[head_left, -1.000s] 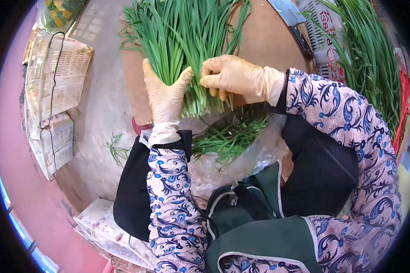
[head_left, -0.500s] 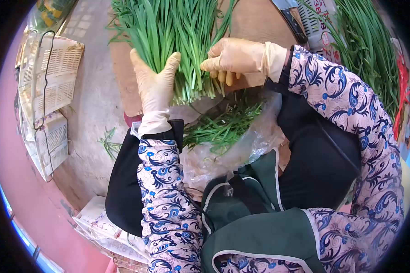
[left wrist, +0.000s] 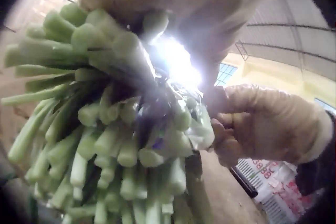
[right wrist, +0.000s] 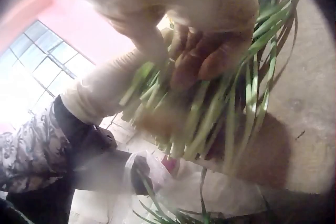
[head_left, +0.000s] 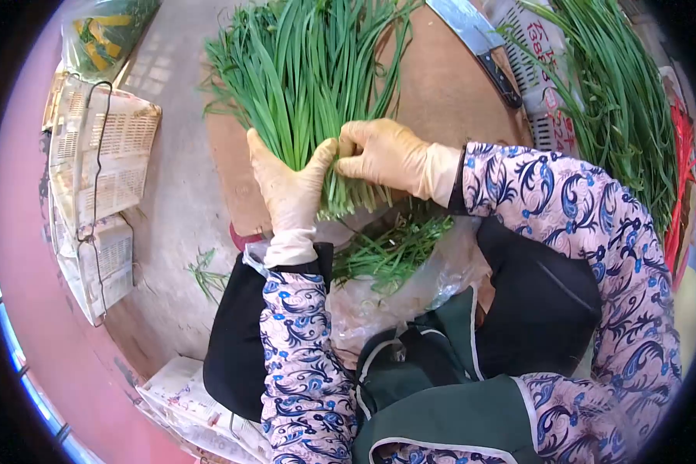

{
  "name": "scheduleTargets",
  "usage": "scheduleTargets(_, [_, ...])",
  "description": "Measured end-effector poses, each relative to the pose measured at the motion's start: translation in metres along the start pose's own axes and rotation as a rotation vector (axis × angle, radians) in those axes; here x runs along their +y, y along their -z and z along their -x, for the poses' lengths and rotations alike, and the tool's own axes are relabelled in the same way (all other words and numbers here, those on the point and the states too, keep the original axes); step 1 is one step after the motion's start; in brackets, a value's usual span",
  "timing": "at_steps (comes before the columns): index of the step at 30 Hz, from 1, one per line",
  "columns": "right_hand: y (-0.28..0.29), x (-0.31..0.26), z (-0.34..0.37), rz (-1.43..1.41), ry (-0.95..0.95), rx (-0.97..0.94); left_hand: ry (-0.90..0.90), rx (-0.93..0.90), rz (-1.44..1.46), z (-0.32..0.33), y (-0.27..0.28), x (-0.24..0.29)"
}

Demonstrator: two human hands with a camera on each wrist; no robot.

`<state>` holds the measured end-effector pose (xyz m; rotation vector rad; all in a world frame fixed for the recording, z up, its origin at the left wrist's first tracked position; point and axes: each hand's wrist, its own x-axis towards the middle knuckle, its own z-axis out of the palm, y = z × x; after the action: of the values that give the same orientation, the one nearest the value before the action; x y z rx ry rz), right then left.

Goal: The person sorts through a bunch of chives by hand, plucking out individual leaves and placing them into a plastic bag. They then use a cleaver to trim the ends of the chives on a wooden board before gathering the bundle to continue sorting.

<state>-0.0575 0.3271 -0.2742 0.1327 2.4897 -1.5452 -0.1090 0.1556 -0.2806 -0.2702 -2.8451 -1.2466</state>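
Note:
A thick bunch of chives (head_left: 294, 85) lies over a brown board, its pale cut ends (left wrist: 121, 145) facing my body. My gloved left hand (head_left: 290, 185) grips the bunch near these ends, thumb on the right side and fingers on the left. Close beside the left thumb, my gloved right hand (head_left: 387, 158) pinches at stalks on the bunch's right edge. Its curled fingers (right wrist: 191, 66) press against the stalks in the right wrist view. What exactly sits between its thumb and forefinger is partly hidden.
The board (head_left: 448, 100) carries a black-handled knife (head_left: 499, 73) at its far right. Beyond it, more long chives (head_left: 626, 100) lie by a white crate (head_left: 549, 124). Loose trimmings (head_left: 394, 251) rest on plastic between the knees. White baskets (head_left: 104, 155) stand at left.
The right hand's lower fingers hung loose half a second ago and are now tucked in. That hand has come closer to the left thumb. The left hand keeps its grip.

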Motion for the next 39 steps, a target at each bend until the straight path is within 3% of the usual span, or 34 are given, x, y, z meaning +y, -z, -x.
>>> scheduleTargets(3, [0.002, -0.006, 0.001, -0.038, 0.065, 0.007, -0.095, 0.071, -0.076, 0.002, 0.002, 0.002])
scheduleTargets(6, [-0.001, 0.0, -0.002, -0.058, 0.103, 0.016, -0.322, 0.162, -0.086, 0.002, 0.012, 0.023])
scheduleTargets(10, [-0.008, 0.01, -0.005, -0.234, 0.194, 0.043, -0.361, 0.115, -0.172, 0.006, 0.009, 0.019])
scheduleTargets(14, [0.0, 0.002, 0.0, -0.477, -0.035, -0.131, -0.371, 0.083, -0.1, 0.008, 0.01, 0.024])
scheduleTargets(19, [0.002, 0.003, -0.001, -0.598, -0.063, -0.154, -0.342, 0.154, 0.025, 0.013, 0.013, 0.038])
scheduleTargets(23, [0.005, 0.003, -0.002, -0.595, -0.066, -0.162, -0.389, 0.138, -0.104, 0.024, 0.016, 0.02])
scheduleTargets(26, [0.006, 0.001, 0.0, -0.573, -0.11, -0.164, -0.292, 0.148, -0.112, 0.033, 0.01, 0.015])
scheduleTargets(30, [0.004, 0.002, -0.002, -0.56, -0.076, -0.149, -0.304, 0.121, -0.175, 0.033, 0.01, 0.018])
scheduleTargets(33, [0.001, 0.003, -0.004, -0.527, -0.062, -0.137, -0.176, 0.144, -0.027, 0.033, 0.004, 0.014])
scheduleTargets(39, [-0.001, 0.007, -0.009, -0.599, -0.072, -0.171, -0.209, 0.135, -0.15, 0.031, 0.009, 0.019])
